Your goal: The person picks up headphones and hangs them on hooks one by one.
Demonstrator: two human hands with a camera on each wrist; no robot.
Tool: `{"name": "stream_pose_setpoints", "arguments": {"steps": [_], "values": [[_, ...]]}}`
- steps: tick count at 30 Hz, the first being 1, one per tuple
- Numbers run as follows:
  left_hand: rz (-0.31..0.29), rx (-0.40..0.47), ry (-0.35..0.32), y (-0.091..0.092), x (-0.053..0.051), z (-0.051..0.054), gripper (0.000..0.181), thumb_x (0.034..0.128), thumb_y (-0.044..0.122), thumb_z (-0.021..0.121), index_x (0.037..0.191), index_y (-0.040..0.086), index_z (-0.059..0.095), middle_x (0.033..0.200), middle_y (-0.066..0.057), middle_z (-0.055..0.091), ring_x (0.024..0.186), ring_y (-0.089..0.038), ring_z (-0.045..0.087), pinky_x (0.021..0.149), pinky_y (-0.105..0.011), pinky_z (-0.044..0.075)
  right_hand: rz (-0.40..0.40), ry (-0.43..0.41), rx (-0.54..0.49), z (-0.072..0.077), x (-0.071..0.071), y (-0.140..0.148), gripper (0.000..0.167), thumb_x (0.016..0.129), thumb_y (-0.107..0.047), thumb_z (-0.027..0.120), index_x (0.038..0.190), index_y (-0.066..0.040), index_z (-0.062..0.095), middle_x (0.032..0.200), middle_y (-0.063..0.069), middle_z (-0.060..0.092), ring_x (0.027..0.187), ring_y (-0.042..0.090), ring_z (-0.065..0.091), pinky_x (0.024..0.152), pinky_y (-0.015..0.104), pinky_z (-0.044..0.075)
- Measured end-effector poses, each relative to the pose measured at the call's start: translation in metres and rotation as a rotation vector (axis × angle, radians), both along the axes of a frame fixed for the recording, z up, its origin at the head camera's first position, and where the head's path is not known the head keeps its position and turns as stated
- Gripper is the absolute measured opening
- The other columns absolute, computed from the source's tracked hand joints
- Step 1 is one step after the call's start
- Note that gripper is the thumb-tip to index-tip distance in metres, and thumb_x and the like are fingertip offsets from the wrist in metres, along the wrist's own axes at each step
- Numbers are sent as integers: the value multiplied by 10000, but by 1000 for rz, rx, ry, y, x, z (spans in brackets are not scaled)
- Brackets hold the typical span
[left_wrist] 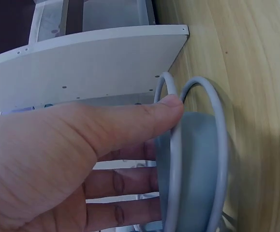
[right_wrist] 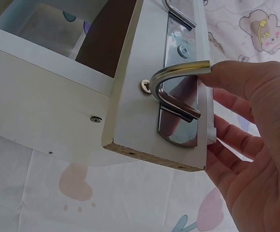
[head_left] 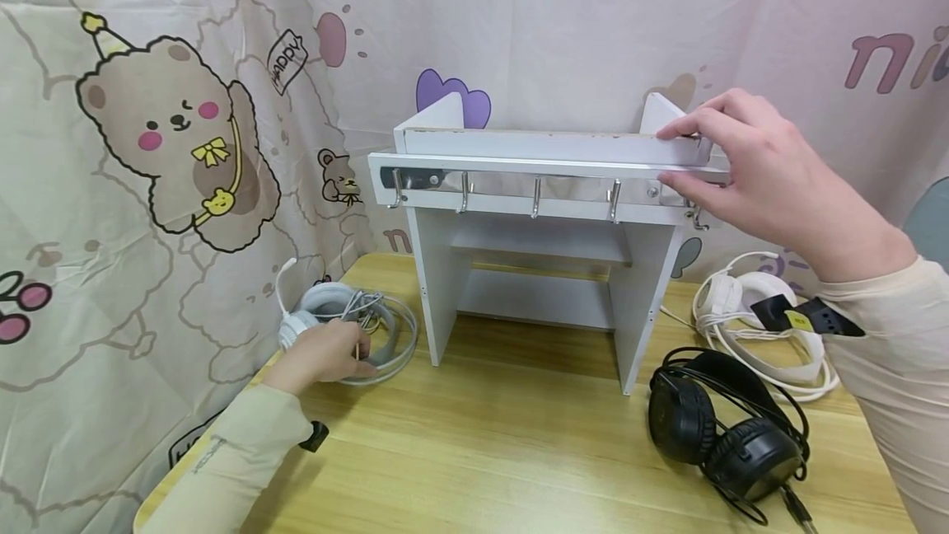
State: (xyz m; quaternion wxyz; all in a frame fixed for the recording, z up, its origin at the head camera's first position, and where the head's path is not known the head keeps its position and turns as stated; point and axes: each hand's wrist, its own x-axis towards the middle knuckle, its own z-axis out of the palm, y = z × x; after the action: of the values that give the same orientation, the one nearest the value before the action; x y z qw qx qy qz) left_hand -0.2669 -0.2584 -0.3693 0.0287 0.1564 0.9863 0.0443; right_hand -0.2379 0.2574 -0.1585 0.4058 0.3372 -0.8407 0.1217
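Two hands show in my head view, set well apart. The left hand [head_left: 329, 353] is down at the wooden table [head_left: 482, 452], its fingers bent in at the near side of a white headset [head_left: 326, 297]. That headset lies at the table's left, just beside the left side panel of a white rack [head_left: 647, 295]. From the fingertips, the ear cups lie back and to the left, while the headband and coiled cable [head_left: 411, 344] bow round toward the rack. The right hand [head_left: 778, 163] is up at the rack's right end, beyond the row of hooks [head_left: 536, 196]. Black headphones [head_left: 752, 456] and a second white headset [head_left: 721, 297] lie below it.

Through the left wrist camera I see the thumb laid over a strand of cable against the headband, with the fingers behind: a narrow hold, taking cable and band together. The band's long axis runs up and down this view, crossing the thumb. I judge that crossing to matter most, along with the rack being on the band's far side from the palm. The left hand is clearly the nearer one.

The right wrist camera shows the thumb at a hook's tip and the fingers behind the rail, parted by about its thickness. They hold the rack's end; how firmly, I cannot tell.
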Motion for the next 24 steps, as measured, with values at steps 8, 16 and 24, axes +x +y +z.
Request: {"name": "stream_pose_setpoints", "arguments": {"steps": [8,16,24], "values": [[-22,-31,-21,12,3,5,234,853,404,901,847,239,736,824,58,677,731,-165,593,635,-400,516,5,5,0,0,0,0,482,783,9,919,1228,-32,737,1151,222,637,1019,341,568,838,327,384],[-36,-60,-40,21,-1,9,287,833,390,912,728,273,672,774,71,637,690,-174,556,602,-357,440,-7,-7,1,0,1,-1,482,787,13,916,1232,-34,737,1157,214,638,1016,334,569,828,294,379],[-61,-38,-81,16,-30,27,217,925,351,836,1020,165,778,969,-3,739,849,-182,659,753,-431,585,-1,-2,0,-1,1,-1,488,784,15,915,1236,-31,736,1154,219,639,1021,345,572,835,312,383]]}}
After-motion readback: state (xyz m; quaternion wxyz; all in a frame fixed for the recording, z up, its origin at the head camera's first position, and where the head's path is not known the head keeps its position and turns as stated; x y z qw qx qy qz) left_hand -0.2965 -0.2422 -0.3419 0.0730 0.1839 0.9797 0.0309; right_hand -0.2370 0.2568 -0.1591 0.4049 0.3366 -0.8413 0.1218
